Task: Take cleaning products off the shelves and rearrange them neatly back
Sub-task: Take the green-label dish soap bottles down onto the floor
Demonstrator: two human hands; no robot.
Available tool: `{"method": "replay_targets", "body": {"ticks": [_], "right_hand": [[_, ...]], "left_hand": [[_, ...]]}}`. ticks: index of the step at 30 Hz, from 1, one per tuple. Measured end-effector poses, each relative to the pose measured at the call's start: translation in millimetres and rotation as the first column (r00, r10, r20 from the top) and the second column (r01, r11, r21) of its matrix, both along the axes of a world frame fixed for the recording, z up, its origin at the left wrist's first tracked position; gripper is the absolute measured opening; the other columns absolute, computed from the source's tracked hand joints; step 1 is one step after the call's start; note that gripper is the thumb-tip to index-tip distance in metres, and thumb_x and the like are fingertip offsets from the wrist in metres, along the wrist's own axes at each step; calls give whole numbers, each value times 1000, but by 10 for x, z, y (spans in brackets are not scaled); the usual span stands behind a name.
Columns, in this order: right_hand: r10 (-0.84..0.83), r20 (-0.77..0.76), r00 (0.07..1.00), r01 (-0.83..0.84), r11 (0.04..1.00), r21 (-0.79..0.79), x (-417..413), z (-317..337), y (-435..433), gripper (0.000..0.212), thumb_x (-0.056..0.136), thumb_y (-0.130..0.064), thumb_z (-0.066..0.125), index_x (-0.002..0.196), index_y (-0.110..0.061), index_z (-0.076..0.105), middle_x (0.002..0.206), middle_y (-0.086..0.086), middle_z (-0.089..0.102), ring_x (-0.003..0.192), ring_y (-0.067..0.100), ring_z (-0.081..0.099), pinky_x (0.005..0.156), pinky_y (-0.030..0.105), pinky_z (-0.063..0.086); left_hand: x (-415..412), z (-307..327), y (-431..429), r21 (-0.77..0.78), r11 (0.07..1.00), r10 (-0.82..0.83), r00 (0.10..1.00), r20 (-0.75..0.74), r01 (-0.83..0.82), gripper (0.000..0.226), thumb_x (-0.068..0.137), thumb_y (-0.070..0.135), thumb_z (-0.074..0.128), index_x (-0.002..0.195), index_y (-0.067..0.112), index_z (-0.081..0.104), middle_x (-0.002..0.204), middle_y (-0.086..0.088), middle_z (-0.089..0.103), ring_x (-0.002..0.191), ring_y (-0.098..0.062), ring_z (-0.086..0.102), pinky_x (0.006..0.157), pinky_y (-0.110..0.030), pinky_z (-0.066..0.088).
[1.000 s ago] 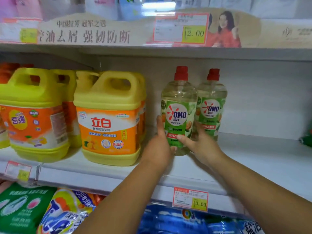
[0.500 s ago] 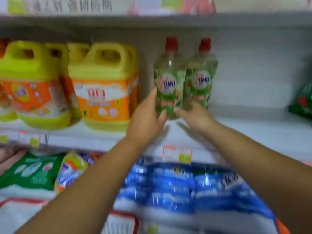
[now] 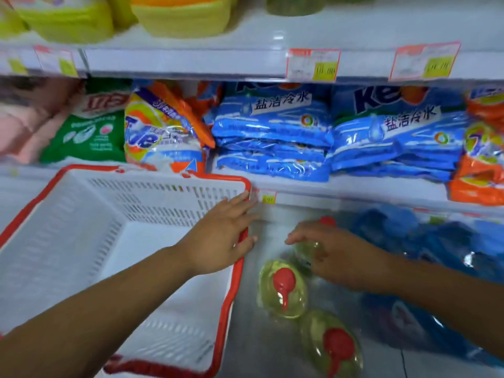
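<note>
Spreading straight fingers wide, the left hand (image 3: 221,241) lies over the right rim of a white slotted plastic basket with a red rim (image 3: 228,309), near its far right corner. The right hand (image 3: 335,257) covers the shoulder of a clear red-capped bottle of yellow-green liquid (image 3: 327,221) standing on the grey floor (image 3: 259,358) just beside the basket. Whether its fingers grip the bottle cannot be told through the blur. Two more red-capped bottles (image 3: 283,289) stand nearer, along the basket's right side.
</note>
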State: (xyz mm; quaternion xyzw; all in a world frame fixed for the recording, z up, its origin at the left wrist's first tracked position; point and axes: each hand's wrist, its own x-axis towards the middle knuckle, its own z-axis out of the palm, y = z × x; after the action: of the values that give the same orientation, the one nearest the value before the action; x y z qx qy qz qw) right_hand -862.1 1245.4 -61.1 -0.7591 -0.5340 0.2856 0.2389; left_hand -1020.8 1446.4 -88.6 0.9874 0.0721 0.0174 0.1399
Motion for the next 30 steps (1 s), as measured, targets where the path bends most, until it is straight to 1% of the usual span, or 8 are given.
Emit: {"method": "replay_targets", "body": {"ticks": [4, 8, 14, 18, 20, 24, 27, 30], "right_hand": [[126, 14, 992, -122, 977, -174, -199, -18, -14, 77, 81, -19, 71, 149, -26, 37, 139, -8, 47, 127, 3, 44, 102, 9, 29], [91, -106, 990, -118, 950, -290, -432, -365, -50, 122, 62, -47, 90, 156, -30, 13, 157, -7, 27, 143, 8, 29, 114, 21, 27], [-75, -115, 991, 66, 994, -83, -522, -380, -14, 81, 61, -27, 91, 132, -23, 51, 112, -6, 65, 102, 6, 62, 89, 20, 47], [-136, -249, 959, 127, 991, -51, -159, 228, -90, 92, 51, -38, 94, 130, -44, 46, 111, -14, 64, 99, -5, 63, 93, 21, 52], [-120, -299, 947, 129, 992, 12, 47, 693, -126, 93, 49, -32, 96, 127, -43, 46, 113, -14, 66, 99, 1, 65, 88, 23, 55], [-69, -516, 854, 214, 950, 227, 402, 1321, -124, 68, 49, -5, 80, 110, -29, 58, 89, -17, 74, 84, 0, 70, 69, 13, 53], [-97, -616, 782, 381, 856, 349, 605, 1414, -59, 76, 47, -15, 82, 118, -29, 60, 103, -9, 75, 95, 11, 72, 72, 20, 55], [-107, -689, 717, 489, 782, 386, 583, 1393, -6, 75, 64, -18, 80, 132, -31, 49, 112, -10, 73, 100, 10, 71, 71, 20, 56]], "left_hand": [[-6, -21, -18, 2, 1000, 15, 1000, 9, -15, 56, 93, 46, 39, 135, 14, 57, 156, -8, 38, 148, -25, 24, 118, -49, 28], [-25, -39, -17, 10, 1000, 4, 1000, 31, -4, 59, 93, 48, 35, 134, 11, 58, 154, -11, 39, 149, -26, 23, 119, -32, 14], [-38, 97, -42, -126, 991, 46, 997, -64, -54, 61, 93, 43, 49, 149, 21, 40, 163, 1, 21, 150, -7, 1, 115, -13, -4], [-50, 374, -34, -368, 925, 5, 969, -248, -99, 97, 79, 20, 76, 155, 37, 18, 160, 20, 8, 140, 13, -4, 105, 1, 1], [-23, 519, -103, -495, 860, -18, 960, -281, -128, 109, 73, 20, 84, 151, 48, 14, 156, 27, 15, 141, 13, 7, 107, -4, 12], [225, 807, -272, -858, 505, -73, 987, -146, -89, 103, 65, 1, 89, 142, 38, 32, 131, 15, 61, 124, -7, 57, 102, -29, 48], [456, 996, -374, -867, 492, 150, 989, 1, -74, 89, 62, 0, 90, 130, 35, 45, 117, 10, 70, 108, -10, 68, 86, -27, 56], [672, 1165, -491, -875, 483, 309, 938, 157, -13, 78, 62, -3, 89, 124, 28, 52, 107, 10, 74, 96, -9, 71, 74, -20, 55]]}}
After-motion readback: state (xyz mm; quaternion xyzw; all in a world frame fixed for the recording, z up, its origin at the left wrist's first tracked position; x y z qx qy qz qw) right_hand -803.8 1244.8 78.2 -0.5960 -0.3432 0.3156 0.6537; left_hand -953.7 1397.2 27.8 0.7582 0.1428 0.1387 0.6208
